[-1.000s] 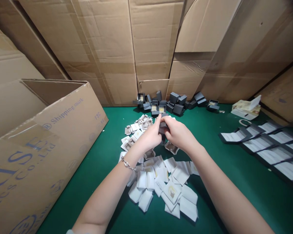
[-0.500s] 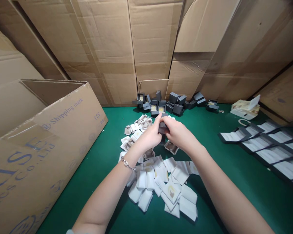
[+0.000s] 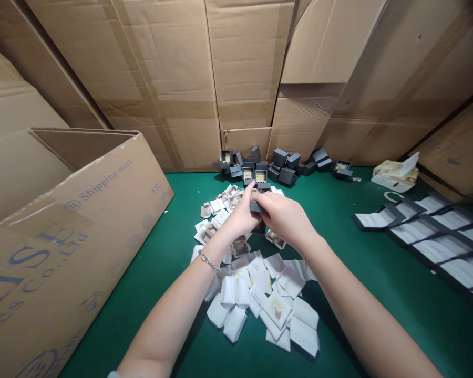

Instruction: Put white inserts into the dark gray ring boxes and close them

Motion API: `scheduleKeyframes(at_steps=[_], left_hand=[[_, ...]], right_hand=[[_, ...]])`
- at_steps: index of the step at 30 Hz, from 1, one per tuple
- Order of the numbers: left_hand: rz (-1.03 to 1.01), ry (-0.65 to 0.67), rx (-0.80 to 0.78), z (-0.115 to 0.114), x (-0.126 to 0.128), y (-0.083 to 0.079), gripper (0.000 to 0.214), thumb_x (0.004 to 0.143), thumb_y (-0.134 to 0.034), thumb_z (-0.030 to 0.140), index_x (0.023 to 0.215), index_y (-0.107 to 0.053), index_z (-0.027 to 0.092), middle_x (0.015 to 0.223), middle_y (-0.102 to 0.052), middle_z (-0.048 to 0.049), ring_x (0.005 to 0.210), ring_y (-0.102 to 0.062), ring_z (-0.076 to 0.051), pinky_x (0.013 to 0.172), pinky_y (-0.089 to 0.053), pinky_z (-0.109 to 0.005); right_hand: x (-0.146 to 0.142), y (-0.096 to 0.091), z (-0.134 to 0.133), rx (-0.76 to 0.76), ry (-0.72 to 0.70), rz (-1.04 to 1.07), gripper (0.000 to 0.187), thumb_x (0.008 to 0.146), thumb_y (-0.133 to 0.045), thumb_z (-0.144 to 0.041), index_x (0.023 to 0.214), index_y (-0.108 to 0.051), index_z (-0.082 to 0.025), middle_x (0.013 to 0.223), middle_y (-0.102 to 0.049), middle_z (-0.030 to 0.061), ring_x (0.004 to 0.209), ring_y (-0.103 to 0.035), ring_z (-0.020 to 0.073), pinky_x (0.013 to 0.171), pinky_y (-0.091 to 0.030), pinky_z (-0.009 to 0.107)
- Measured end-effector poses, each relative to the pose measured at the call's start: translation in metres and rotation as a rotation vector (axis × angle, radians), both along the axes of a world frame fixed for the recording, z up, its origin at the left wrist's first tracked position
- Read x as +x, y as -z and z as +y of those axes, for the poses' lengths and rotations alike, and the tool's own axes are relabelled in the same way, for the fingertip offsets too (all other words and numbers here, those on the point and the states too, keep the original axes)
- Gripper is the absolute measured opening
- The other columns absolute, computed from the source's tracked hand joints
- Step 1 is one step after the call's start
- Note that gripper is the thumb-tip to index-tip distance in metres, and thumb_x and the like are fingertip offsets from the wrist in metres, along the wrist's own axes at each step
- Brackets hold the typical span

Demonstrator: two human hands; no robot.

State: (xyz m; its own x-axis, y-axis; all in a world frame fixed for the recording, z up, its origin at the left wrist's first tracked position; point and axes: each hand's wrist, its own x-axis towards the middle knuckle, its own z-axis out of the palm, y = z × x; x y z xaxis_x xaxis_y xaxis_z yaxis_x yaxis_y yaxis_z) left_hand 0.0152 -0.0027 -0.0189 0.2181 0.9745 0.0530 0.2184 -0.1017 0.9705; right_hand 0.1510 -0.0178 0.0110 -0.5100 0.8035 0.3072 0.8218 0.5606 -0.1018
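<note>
Both hands meet over the middle of the green table around a small dark grey box (image 3: 257, 207), partly covered by my fingers. My left hand (image 3: 242, 215) grips its left side, index finger pointing forward. From the right, my right hand (image 3: 287, 216) curls its fingers over the box. Beneath and beside them lie white and greyish-brown box inserts (image 3: 276, 238). Just beyond is a heap of small dark grey boxes (image 3: 287, 175), some with lids up and pale yellow inside. Nearer me spreads a pile of folded white paper pieces (image 3: 278, 310), some printed.
A large open cardboard carton (image 3: 102, 205) stands on the left. Cardboard sheets (image 3: 248, 63) wall off the back. On the right are rows of dark trays (image 3: 429, 220) with white contents, and a tissue pack (image 3: 396, 175) behind them.
Both hands have shifted slightly left with the small box. My right fingers now reach further over it. The piles on the table look unchanged.
</note>
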Motion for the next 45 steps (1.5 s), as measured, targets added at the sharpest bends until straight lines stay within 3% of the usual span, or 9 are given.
scheduleKeyframes(at_steps=[4, 10, 16, 18, 22, 28, 32, 38, 45], left_hand=[[0.009, -0.039, 0.026, -0.002, 0.003, 0.0, 0.098, 0.064, -0.058, 0.006, 0.15, -0.015, 0.021, 0.121, -0.059, -0.0134, 0.102, -0.059, -0.024, 0.09, -0.045, -0.037], [0.069, 0.084, -0.111, -0.009, 0.002, -0.018, 0.079, 0.067, -0.058, 0.011, 0.142, -0.034, 0.023, 0.109, -0.062, -0.0105, 0.081, -0.06, -0.02, 0.075, -0.049, -0.035], [-0.205, 0.011, -0.269, -0.004, 0.0, -0.02, 0.046, 0.074, -0.06, 0.023, 0.119, -0.052, 0.021, 0.107, -0.065, -0.0073, 0.087, -0.062, -0.018, 0.074, -0.05, -0.029], [-0.287, -0.053, -0.325, -0.001, -0.003, -0.018, 0.04, 0.076, -0.061, 0.029, 0.115, -0.053, 0.023, 0.104, -0.068, -0.006, 0.087, -0.064, -0.018, 0.071, -0.05, -0.028], [-0.46, -0.245, -0.29, 0.003, -0.006, -0.017, 0.041, 0.077, -0.065, 0.035, 0.114, -0.053, 0.022, 0.109, -0.068, -0.0063, 0.094, -0.064, -0.017, 0.072, -0.049, -0.024], [-0.583, -0.303, -0.231, 0.004, -0.005, -0.02, 0.044, 0.08, -0.064, 0.037, 0.118, -0.05, 0.022, 0.113, -0.066, -0.0069, 0.094, -0.064, -0.016, 0.074, -0.05, -0.025], [-0.611, -0.297, -0.205, 0.004, -0.004, -0.02, 0.045, 0.079, -0.066, 0.036, 0.118, -0.049, 0.021, 0.119, -0.063, -0.0086, 0.096, -0.063, -0.016, 0.073, -0.051, -0.024], [-0.73, -0.32, -0.297, 0.006, -0.003, -0.022, 0.037, 0.083, -0.062, 0.035, 0.115, -0.051, 0.018, 0.11, -0.066, -0.0086, 0.091, -0.064, -0.015, 0.073, -0.053, -0.025], [-0.7, -0.215, -0.398, 0.003, -0.003, -0.022, 0.027, 0.079, -0.065, 0.027, 0.102, -0.056, 0.016, 0.096, -0.068, -0.0057, 0.078, -0.064, -0.012, 0.068, -0.053, -0.024]], right_hand=[[0.003, 0.0, 0.002, 0.017, -0.012, 0.069, 0.028, 0.083, -0.042, -0.011, 0.102, -0.061, -0.02, 0.092, -0.066, 0.0069, 0.083, -0.058, 0.0199, 0.058, -0.034, 0.026], [0.011, -0.003, 0.007, -0.143, -0.002, 0.399, 0.033, 0.079, -0.047, -0.012, 0.108, -0.058, -0.024, 0.106, -0.066, 0.0045, 0.091, -0.061, 0.0199, 0.073, -0.045, 0.03], [0.018, -0.003, 0.017, -0.294, 0.045, 0.822, 0.055, 0.076, -0.059, -0.035, 0.127, -0.042, -0.024, 0.111, -0.06, 0.0064, 0.064, -0.056, 0.0126, 0.062, -0.049, 0.03], [0.023, -0.003, 0.021, -0.247, 0.143, 0.909, 0.045, 0.077, -0.055, -0.035, 0.119, -0.045, -0.023, 0.102, -0.061, 0.0041, 0.064, -0.055, 0.0123, 0.061, -0.047, 0.028], [0.034, -0.002, 0.023, -0.352, 0.327, 0.496, 0.015, 0.078, -0.046, -0.028, 0.088, -0.056, -0.022, 0.082, -0.064, 0.0034, 0.064, -0.055, 0.0156, 0.058, -0.042, 0.028], [0.023, 0.003, 0.013, -0.69, 0.387, -0.177, 0.03, 0.066, -0.065, -0.039, 0.089, -0.063, -0.02, 0.093, -0.068, 0.0118, 0.078, -0.065, 0.0265, 0.055, -0.043, 0.031], [0.01, 0.01, 0.011, -0.719, 0.379, -0.287, 0.044, 0.059, -0.073, -0.037, 0.097, -0.062, -0.019, 0.098, -0.068, 0.0122, 0.087, -0.066, 0.0292, 0.057, -0.046, 0.032], [0.006, 0.018, 0.012, -0.726, 0.333, -0.307, 0.027, 0.062, -0.065, -0.019, 0.089, -0.063, -0.018, 0.088, -0.068, 0.0104, 0.082, -0.067, 0.0256, 0.055, -0.045, 0.029], [0.016, 0.011, 0.012, -0.778, 0.275, -0.206, 0.036, 0.064, -0.058, -0.018, 0.1, -0.06, -0.018, 0.087, -0.071, 0.0078, 0.075, -0.066, 0.0215, 0.052, -0.043, 0.027]])
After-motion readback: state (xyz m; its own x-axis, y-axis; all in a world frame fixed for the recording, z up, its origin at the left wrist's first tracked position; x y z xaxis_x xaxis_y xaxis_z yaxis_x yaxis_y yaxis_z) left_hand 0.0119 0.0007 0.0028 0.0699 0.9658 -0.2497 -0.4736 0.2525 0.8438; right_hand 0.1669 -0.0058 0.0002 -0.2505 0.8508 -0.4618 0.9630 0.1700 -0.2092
